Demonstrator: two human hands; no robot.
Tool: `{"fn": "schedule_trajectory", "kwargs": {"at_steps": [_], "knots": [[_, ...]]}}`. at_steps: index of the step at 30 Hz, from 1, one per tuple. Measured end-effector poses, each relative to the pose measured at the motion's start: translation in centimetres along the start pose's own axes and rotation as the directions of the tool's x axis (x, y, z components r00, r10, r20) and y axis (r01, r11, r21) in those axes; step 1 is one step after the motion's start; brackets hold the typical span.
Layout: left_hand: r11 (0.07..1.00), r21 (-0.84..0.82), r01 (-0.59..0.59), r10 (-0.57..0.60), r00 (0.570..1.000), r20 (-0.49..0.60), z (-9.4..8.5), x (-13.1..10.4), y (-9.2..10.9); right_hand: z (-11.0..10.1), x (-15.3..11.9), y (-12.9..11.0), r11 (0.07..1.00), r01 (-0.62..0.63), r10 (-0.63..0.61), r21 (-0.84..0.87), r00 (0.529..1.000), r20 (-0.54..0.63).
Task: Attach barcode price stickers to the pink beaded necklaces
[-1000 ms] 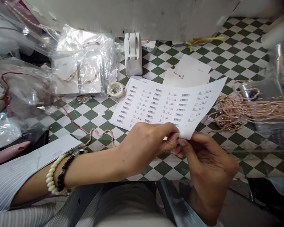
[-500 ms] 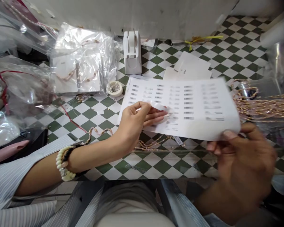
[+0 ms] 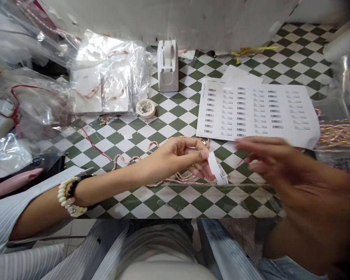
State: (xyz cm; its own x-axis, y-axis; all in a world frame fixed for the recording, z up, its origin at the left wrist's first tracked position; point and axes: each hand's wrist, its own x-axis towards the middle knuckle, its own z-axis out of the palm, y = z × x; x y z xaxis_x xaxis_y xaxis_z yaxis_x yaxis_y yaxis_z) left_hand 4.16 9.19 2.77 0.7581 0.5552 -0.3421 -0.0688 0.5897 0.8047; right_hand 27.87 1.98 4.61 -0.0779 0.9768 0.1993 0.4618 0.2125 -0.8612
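Observation:
My left hand [image 3: 182, 157] pinches a small white label strip [image 3: 212, 163] between thumb and forefinger, with the other fingers loosely curled. Behind the strip, a small printed tag [image 3: 223, 173] partly shows beside pink-and-gold beaded strands [image 3: 181, 180] on the table. My right hand [image 3: 297, 179] is off to the right, blurred, its fingers stretched toward the left hand and no object visible in them. Just beyond its fingertips lies a white sheet of barcode labels [image 3: 251, 112], flat except for a slightly curled right corner.
A white tape dispenser [image 3: 168, 74] stands at the back, near a tape roll [image 3: 146, 108]. Clear bags with carded jewelry [image 3: 107, 77] lie at left. More beaded strands [image 3: 338, 134] are at right on the checkered table [image 3: 175, 202]. A pink object [image 3: 16, 183] lies far left.
The label sheet has gone from my right hand to the table, farther back and right. My left hand has moved slightly right and toward me, away from the sheet, with the label strip.

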Motion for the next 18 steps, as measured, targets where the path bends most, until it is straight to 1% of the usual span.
{"fn": "schedule_trajectory", "kwargs": {"at_steps": [1, 2, 3, 6, 7, 9, 10, 11, 13, 14, 16, 18], "knots": [[1.000, 0.021, 0.000, 0.000, 1.000, 0.006, 0.1, -0.1, 0.0, 0.9, 0.3, -0.8, 1.000, -0.017, 0.015, 0.020, 0.994, 0.108], [0.999, 0.045, -0.006, 0.006, 1.000, -0.007, 0.3, -0.3, 0.1, 1.5, 0.5, -1.2, 0.998, -0.037, 0.029, 0.051, 0.987, 0.161], [0.998, 0.064, -0.016, 0.018, 0.999, -0.031, 0.4, -0.5, 0.1, 1.9, 0.7, -1.4, 0.994, -0.072, 0.057, 0.078, 0.982, 0.182], [0.997, 0.070, -0.020, 0.026, 0.996, -0.082, 0.6, -1.2, 0.3, 2.3, 0.6, -1.1, 0.981, -0.152, 0.137, 0.119, 0.983, 0.125], [0.999, 0.047, 0.001, 0.002, 0.997, -0.079, 0.6, -1.4, 0.3, 2.4, 0.4, -0.8, 0.979, -0.156, 0.139, 0.134, 0.982, 0.124], [0.997, -0.032, 0.063, -0.065, 0.995, -0.070, 0.7, -1.7, 0.3, 2.8, -0.3, -0.3, 0.972, -0.132, 0.103, 0.196, 0.983, 0.152], [0.992, -0.076, 0.099, -0.105, 0.992, -0.067, 0.8, -1.9, 0.3, 3.2, -0.6, -0.1, 0.967, -0.105, 0.070, 0.234, 0.985, 0.155], [0.984, -0.116, 0.133, -0.142, 0.987, -0.074, 0.9, -2.0, 0.2, 3.5, -0.9, 0.1, 0.964, -0.063, 0.029, 0.257, 0.990, 0.135], [0.965, -0.172, 0.197, -0.216, 0.972, -0.097, 1.3, -2.3, -0.2, 4.2, -1.5, 0.5, 0.961, 0.085, -0.109, 0.263, 0.991, 0.081], [0.957, -0.188, 0.221, -0.244, 0.963, -0.112, 1.5, -2.4, -0.5, 4.4, -1.7, 0.7, 0.952, 0.171, -0.195, 0.253, 0.978, 0.069], [0.945, -0.209, 0.253, -0.284, 0.949, -0.135, 1.9, -2.6, -1.2, 4.7, -2.0, 0.9, 0.921, 0.320, -0.346, 0.223, 0.934, 0.088], [0.937, -0.223, 0.269, -0.304, 0.941, -0.145, 2.3, -2.8, -1.9, 4.7, -2.3, 1.1, 0.896, 0.399, -0.426, 0.193, 0.896, 0.127]]}}
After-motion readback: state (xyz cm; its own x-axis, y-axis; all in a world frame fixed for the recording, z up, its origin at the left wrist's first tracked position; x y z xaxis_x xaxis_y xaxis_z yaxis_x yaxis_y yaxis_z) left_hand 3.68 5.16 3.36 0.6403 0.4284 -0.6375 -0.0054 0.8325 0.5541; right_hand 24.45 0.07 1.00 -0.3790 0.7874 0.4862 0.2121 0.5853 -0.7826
